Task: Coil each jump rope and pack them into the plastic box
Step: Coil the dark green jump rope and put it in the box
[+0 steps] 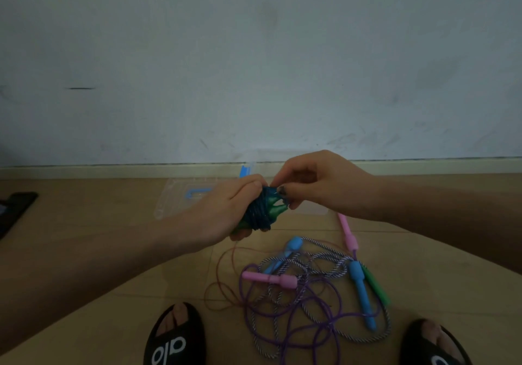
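Jump rope with green handles [264,209], wound into a tight dark-blue bundle, sits held up in front of the person, above the floor [113,251]. Left hand [226,212] wraps round the bundle from the side, forearm reaching in low from the left. Right hand [313,181] pinches the cord at the bundle's top, wrist raised, fingers bent down. Just behind the hands lies the clear plastic box [180,198] with blue clips, near the wall [254,54]. Below them, loose ropes with pink handles [268,278], blue handles [360,291] and one more green handle [377,287] lie tangled between two black slippers [175,336].
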### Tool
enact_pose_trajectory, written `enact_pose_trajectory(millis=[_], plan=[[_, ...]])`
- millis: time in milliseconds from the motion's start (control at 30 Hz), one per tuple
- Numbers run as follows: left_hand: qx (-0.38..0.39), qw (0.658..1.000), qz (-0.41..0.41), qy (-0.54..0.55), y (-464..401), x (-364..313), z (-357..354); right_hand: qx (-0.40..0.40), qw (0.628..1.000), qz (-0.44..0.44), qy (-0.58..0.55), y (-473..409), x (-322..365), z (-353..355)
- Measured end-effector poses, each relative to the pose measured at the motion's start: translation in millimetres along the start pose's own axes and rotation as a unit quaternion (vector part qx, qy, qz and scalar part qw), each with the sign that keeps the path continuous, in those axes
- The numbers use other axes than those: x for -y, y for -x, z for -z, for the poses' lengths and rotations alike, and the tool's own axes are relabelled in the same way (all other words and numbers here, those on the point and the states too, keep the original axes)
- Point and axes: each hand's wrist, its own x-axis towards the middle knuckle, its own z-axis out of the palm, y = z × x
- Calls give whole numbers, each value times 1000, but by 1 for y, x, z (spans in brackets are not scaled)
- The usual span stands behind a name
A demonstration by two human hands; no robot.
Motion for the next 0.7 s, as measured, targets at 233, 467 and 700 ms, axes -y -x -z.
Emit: enact_pose_trajectory(millis=[233,467,700], plan=[[14,999,4,51,-2,2,1,-44,996,39,62,2,1,-3],[21,998,9,59,-2,2,-1,-59,972,108,198,5,0,-6],[21,998,0,51,-3,5,0,-77,977,92,174,8,1,-14]])
